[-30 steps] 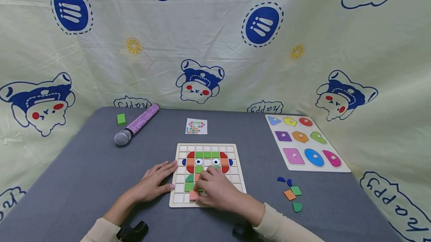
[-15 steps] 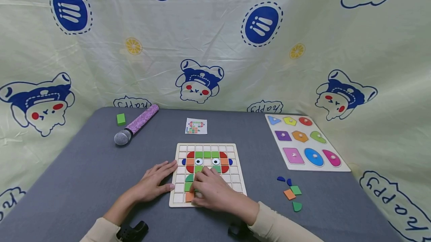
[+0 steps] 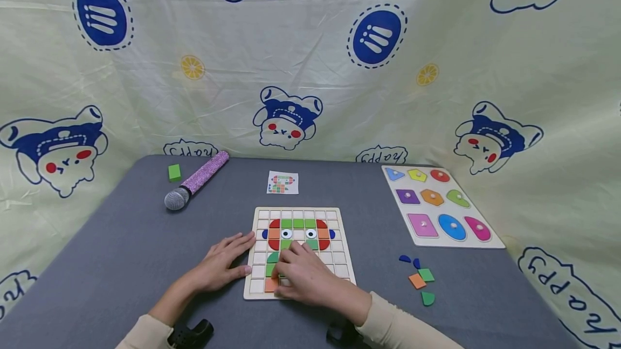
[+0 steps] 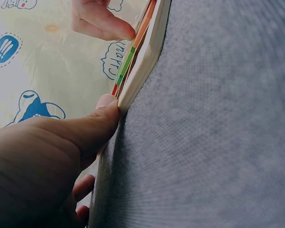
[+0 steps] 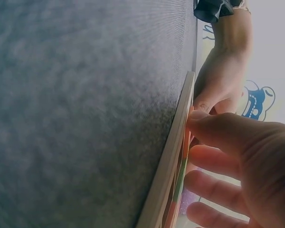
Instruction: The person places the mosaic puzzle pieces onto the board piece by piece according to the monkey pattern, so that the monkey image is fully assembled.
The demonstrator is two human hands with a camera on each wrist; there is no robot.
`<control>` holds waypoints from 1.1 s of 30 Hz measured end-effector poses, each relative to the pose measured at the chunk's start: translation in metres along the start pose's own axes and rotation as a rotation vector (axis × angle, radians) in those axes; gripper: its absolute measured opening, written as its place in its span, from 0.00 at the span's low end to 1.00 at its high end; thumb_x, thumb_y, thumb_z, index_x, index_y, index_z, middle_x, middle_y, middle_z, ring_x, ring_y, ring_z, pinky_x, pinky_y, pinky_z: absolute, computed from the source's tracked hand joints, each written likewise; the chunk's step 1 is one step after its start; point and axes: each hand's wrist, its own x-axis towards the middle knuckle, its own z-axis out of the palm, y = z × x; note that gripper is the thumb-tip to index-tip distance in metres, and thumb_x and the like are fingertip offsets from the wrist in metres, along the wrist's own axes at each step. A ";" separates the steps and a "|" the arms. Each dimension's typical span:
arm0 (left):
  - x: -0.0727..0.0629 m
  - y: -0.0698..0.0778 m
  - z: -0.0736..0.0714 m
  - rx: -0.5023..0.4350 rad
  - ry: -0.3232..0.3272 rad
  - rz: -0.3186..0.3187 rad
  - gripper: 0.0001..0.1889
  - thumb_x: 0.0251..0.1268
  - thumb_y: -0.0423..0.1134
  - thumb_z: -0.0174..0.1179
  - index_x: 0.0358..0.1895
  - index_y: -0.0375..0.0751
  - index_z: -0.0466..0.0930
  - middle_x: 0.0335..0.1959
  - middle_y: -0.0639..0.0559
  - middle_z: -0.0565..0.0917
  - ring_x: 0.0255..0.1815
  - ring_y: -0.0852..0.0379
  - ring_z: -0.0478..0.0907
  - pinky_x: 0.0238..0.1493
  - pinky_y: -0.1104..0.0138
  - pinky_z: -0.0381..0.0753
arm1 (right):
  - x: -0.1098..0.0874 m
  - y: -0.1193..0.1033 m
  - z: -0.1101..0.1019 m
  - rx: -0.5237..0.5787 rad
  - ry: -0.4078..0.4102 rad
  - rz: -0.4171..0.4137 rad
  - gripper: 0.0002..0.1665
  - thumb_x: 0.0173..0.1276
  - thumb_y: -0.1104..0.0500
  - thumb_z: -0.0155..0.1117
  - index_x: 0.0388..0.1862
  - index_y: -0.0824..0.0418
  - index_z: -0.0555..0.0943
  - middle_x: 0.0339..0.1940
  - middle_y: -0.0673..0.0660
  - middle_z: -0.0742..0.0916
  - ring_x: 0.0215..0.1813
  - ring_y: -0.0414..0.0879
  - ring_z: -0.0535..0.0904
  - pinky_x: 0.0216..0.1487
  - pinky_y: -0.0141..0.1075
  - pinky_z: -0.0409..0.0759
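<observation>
My right hand (image 3: 310,276) is over the lower part of a white grid board (image 3: 345,254). Its thumb and index finger pinch the right side of an orange square tile (image 3: 270,285), which lies in the bottom row. A green tile (image 3: 271,269) and a rounded green tile (image 3: 273,257) sit above it. Red, orange, green and blue tiles and two eye tiles form a pattern higher up. The right hand hides part of the grid. My left hand (image 3: 225,262) rests at the board's left edge, fingers extended; in the left wrist view its thumb (image 4: 104,111) touches the rim.
Loose green, orange and blue pieces (image 3: 417,281) lie to the right. Behind them is a shape puzzle board (image 3: 412,233). A pattern card (image 3: 283,182) lies beyond the grid. A glittery microphone (image 3: 204,175) and a green cube (image 3: 174,172) are at the back left.
My right hand has shifted slightly left, and the orange tile has slid left into line beneath the green tile. The left hand has stayed at the board's edge.
</observation>
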 end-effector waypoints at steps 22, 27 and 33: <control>0.000 0.000 -0.001 -0.012 -0.027 -0.016 0.33 0.66 0.49 0.56 0.72 0.43 0.59 0.74 0.47 0.60 0.74 0.38 0.53 0.63 0.37 0.53 | -0.050 0.049 -0.022 0.064 0.095 0.208 0.16 0.51 0.45 0.74 0.37 0.49 0.85 0.36 0.44 0.80 0.40 0.38 0.64 0.42 0.35 0.63; 0.000 -0.001 -0.001 -0.018 -0.039 -0.023 0.34 0.66 0.51 0.55 0.72 0.43 0.59 0.75 0.48 0.59 0.75 0.38 0.52 0.63 0.36 0.52 | -0.072 0.067 -0.027 0.066 0.090 0.285 0.16 0.52 0.46 0.74 0.38 0.50 0.85 0.36 0.45 0.80 0.41 0.38 0.66 0.44 0.38 0.65; 0.001 -0.002 0.000 -0.016 -0.043 -0.026 0.34 0.66 0.51 0.55 0.72 0.44 0.58 0.75 0.48 0.59 0.75 0.38 0.52 0.64 0.36 0.52 | -0.100 0.088 -0.031 0.043 0.089 0.396 0.16 0.50 0.48 0.75 0.38 0.50 0.85 0.36 0.45 0.80 0.42 0.40 0.68 0.45 0.41 0.68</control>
